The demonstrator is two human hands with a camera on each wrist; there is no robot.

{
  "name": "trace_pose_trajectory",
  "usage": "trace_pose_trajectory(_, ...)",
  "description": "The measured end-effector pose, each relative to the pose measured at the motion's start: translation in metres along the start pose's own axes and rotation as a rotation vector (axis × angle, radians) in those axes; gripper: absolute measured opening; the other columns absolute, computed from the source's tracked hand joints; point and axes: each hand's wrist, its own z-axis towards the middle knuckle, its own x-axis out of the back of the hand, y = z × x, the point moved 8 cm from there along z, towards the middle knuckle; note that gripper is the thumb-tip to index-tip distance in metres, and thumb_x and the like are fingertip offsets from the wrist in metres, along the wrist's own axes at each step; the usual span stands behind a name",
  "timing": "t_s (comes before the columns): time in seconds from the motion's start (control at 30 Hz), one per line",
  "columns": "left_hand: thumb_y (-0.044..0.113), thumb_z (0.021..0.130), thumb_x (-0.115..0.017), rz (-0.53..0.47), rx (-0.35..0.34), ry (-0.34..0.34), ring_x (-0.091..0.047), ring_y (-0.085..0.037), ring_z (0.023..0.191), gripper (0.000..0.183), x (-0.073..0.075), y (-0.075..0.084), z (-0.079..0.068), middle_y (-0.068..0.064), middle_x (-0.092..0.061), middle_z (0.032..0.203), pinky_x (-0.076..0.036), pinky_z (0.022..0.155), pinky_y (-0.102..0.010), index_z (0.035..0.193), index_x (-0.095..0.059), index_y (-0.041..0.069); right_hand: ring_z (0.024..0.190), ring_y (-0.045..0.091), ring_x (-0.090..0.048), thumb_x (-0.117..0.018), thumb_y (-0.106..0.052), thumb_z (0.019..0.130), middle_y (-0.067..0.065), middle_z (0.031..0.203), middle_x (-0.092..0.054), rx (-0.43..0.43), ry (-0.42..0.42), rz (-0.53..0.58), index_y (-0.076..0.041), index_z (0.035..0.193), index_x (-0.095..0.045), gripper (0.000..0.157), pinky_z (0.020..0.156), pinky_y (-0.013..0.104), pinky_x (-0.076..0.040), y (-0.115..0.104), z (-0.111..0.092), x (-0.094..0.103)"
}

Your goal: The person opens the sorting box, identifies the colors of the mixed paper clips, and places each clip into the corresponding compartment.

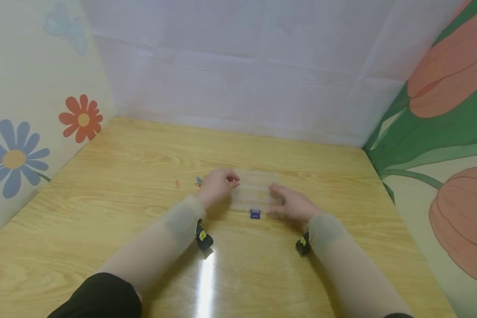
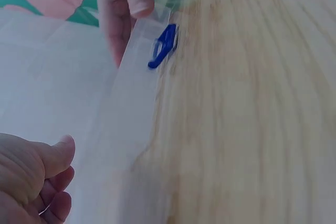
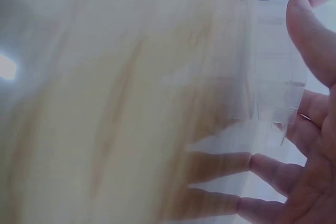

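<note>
A clear, flat plastic box (image 1: 248,201) sits on the table, a blue latch (image 1: 255,214) at its near edge. My left hand (image 1: 218,186) is above the box's left side. Its thumb and fingers are bent toward each other, and I cannot tell whether something small is between them. No held thing shows in the left wrist view. My right hand (image 1: 296,204) is at the right end of the box, fingers spread and thumb apart. In the right wrist view its fingertips (image 3: 252,162) are close to the clear wall. A small yellow piece (image 1: 260,194) shows within the box's outline.
A red paper clip (image 1: 177,184) lies on the wooden table (image 1: 115,212) left of my left hand. Several small blue and dark clips (image 1: 198,181) are partly hidden behind that hand. A white cloth (image 1: 238,79) hangs at the back, with flowered panels on both sides.
</note>
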Motion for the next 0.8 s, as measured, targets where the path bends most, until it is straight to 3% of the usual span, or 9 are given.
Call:
trace_pose_trajectory(0.5,0.026,0.096,-0.061,-0.017,0.165,0.057,-0.059,-0.028,0.103,0.024,0.049,-0.068,-0.005,-0.009,-0.066,0.113,-0.045,0.09,-0.047,0.111,-0.066,0.009,0.143,0.026,-0.023,-0.07,-0.054,0.08,0.001,0.156,-0.026,0.009,-0.004,-0.011,-0.018,0.152,-0.028,0.091,0.114,0.049,-0.015,0.0,-0.001,0.0)
trace_pose_trajectory(0.63,0.027,0.095,-0.061,-0.012,0.214,0.059,-0.057,-0.03,0.106,0.024,0.054,-0.083,-0.004,-0.008,-0.066,0.111,-0.036,0.097,-0.052,0.111,-0.065,0.01,0.143,0.027,-0.023,-0.07,-0.053,0.081,0.002,0.156,-0.025,0.01,-0.007,-0.014,-0.017,0.152,-0.027,0.09,0.114,0.049,-0.015,-0.002,-0.001,0.0)
trace_pose_trajectory(0.8,0.029,0.094,-0.062,0.026,0.244,0.063,-0.056,-0.031,0.107,0.022,0.057,-0.089,-0.002,-0.007,-0.067,0.108,-0.025,0.099,-0.057,0.108,-0.067,0.012,0.143,0.026,-0.022,-0.07,-0.053,0.081,0.001,0.156,-0.025,0.012,-0.006,-0.018,-0.017,0.152,-0.027,0.09,0.114,0.048,-0.015,-0.003,-0.002,0.0)
